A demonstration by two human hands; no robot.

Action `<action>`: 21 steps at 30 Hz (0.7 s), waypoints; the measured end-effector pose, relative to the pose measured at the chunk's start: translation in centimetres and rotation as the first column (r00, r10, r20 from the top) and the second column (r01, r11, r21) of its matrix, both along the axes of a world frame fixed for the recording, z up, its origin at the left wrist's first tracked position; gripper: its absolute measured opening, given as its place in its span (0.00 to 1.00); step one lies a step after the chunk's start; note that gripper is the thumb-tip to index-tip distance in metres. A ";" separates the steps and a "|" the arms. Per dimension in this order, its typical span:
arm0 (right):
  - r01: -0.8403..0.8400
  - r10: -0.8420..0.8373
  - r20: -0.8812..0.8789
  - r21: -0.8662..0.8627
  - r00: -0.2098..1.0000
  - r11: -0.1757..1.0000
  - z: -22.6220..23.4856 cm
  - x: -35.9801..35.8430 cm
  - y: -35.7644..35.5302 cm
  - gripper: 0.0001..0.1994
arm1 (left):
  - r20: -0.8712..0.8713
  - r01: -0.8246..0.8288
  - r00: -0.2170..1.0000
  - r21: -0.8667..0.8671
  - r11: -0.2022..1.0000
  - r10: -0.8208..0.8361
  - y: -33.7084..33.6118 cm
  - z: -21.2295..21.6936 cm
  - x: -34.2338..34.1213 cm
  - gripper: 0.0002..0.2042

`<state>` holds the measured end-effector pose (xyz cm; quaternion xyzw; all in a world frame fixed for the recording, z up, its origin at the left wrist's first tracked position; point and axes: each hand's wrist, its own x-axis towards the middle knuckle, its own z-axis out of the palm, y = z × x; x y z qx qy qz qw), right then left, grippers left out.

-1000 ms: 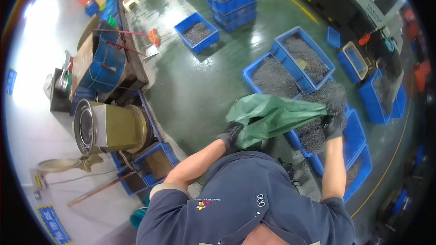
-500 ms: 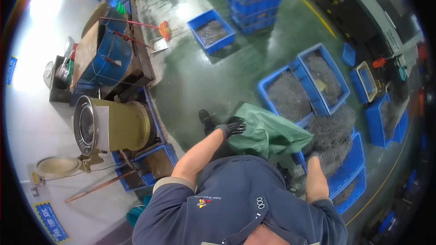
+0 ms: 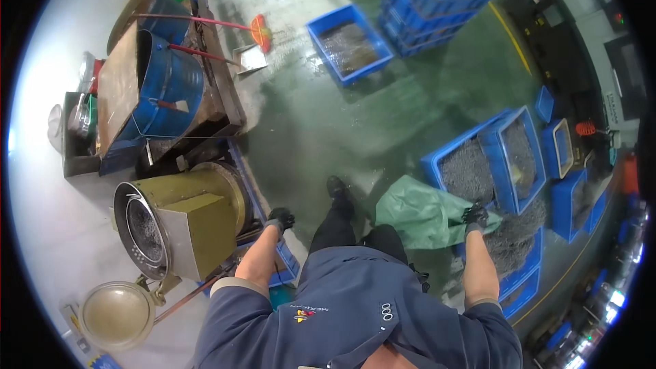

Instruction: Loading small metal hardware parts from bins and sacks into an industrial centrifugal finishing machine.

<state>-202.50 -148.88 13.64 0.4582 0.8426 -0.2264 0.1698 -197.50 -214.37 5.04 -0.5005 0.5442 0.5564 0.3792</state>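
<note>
Head view of a person's two gloved hands and a green, crumpled, flexible sheet-like sack (image 3: pixel 418 210). The sack hangs or rests in front of the person's right leg, low over the green painted floor (image 3: pixel 294 143); whether its underside touches the floor cannot be told. Its long axis runs from left to right, dipping slightly toward the right: the broad, spread part lies to the left, the narrower, gathered part to the right. The right hand (image 3: pixel 476 216), in a dark glove, is the nearer one and appears to grasp this narrow end, so that most of the sack extends leftward from it. The left hand (image 3: pixel 281 219) is well apart from the sack's broad part, its fingers loosely bent and nothing visible in them; it is nearest to a yellow-green metal drum machine (image 3: pixel 198 213). Beside the right hand lie a heap of grey, stringy shavings (image 3: pixel 523 236) and a blue rectangular plastic crate (image 3: pixel 495 172).
</note>
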 end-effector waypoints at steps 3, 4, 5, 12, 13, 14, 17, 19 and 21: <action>-0.042 0.045 -0.113 0.034 0.993 0.999 0.6 1.7 -1.3 0.32 | 0.052 -0.169 0.985 0.138 0.976 0.164 -3.3 -0.4 -0.9 0.16; -0.328 0.349 -0.082 0.198 0.933 0.924 0.1 2.2 -1.3 0.32 | 0.072 -0.234 0.972 0.171 0.957 0.224 -4.0 -0.4 -1.2 0.17; -0.333 0.357 -0.102 0.196 0.928 0.922 -1.1 2.5 -1.7 0.32 | 0.087 -0.267 0.963 0.164 0.950 0.256 -5.2 -0.8 -2.1 0.15; -0.197 0.210 0.206 -0.081 0.956 0.977 0.3 -3.8 -5.3 0.24 | -0.067 -0.278 0.956 0.090 0.956 0.284 2.7 3.0 -12.9 0.17; -0.384 0.393 0.214 -0.084 0.894 0.920 -1.4 -4.8 -4.5 0.22 | -0.087 -0.292 0.949 0.119 0.949 0.303 3.1 3.2 -15.0 0.18; -0.397 0.410 0.221 -0.103 0.885 0.912 -3.1 -6.9 -4.1 0.22 | -0.105 -0.313 0.939 0.140 0.939 0.328 3.0 3.2 -17.0 0.19; -0.515 0.436 0.651 -0.081 0.622 0.854 -12.0 -13.1 5.9 0.29 | -0.054 -0.424 0.891 0.254 0.869 0.450 6.7 2.9 -26.7 0.18; -0.689 0.579 0.606 -0.067 0.546 0.721 -15.9 -17.2 4.9 0.27 | -0.050 -0.494 0.861 0.152 0.856 0.506 7.2 1.3 -30.1 0.18; -0.955 0.750 0.617 0.006 0.237 0.297 -19.3 -22.2 16.5 0.28 | -0.020 -0.529 0.835 0.240 0.814 0.549 13.1 -3.7 -39.0 0.19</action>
